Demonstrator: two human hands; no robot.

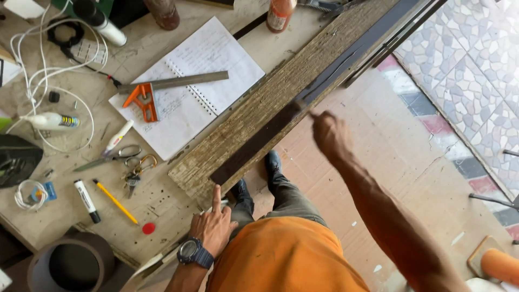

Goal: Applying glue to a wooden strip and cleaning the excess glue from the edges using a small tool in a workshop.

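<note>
Weathered plank (281, 97) ran along the tabletop's (32, 216) edge; right hand (330, 135), nearer, gripped a brush (296, 108) against it; left hand (213, 227) rested with fingers (217, 196) released.

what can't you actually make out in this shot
Head view only:
- Right hand: motion-blurred; what its fingers grip at the dark strip is unclear.
- Open notebook: handwriting too small, partly under the combination square.
- Two bottles at the top: cut off by the frame edge.
- Left hand: its palm faces away against the workbench.
</note>
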